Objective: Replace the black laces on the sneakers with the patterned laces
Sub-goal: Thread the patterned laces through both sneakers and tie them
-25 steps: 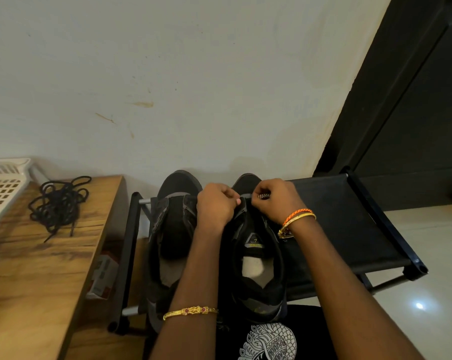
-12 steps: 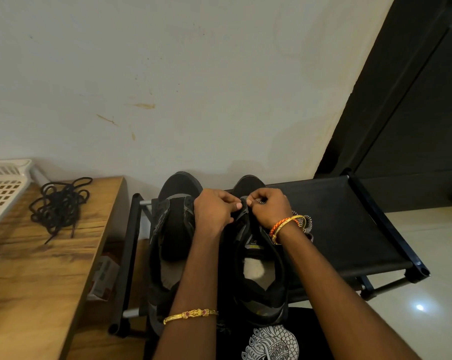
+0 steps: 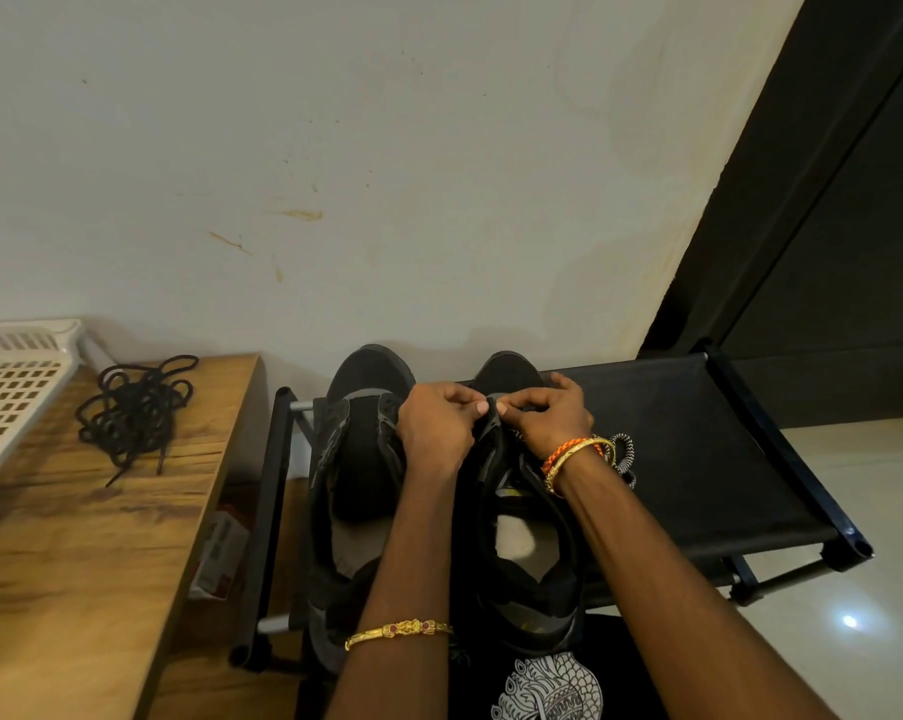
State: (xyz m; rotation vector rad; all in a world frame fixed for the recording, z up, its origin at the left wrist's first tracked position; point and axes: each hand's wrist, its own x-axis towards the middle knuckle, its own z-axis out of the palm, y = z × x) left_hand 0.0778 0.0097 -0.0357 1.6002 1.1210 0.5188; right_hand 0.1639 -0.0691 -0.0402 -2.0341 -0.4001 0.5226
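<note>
Black loose laces (image 3: 135,407) lie heaped on the wooden counter (image 3: 75,537) at my left, beside a white slotted plastic tray (image 3: 8,397). Two black sneakers (image 3: 358,475) sit on a black fabric rack (image 3: 699,459) against the pale wall. My left hand (image 3: 439,433) and right hand (image 3: 553,415) pinch the right sneaker's front; the black-and-white patterned lace (image 3: 623,452) coils behind my right wrist.

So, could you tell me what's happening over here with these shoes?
A person is relacing black sneakers on a black rack. Both the left hand and right hand work at the toe end of the right sneaker. The patterned lace trails beside it. The removed black laces lie on the wooden table.
</note>
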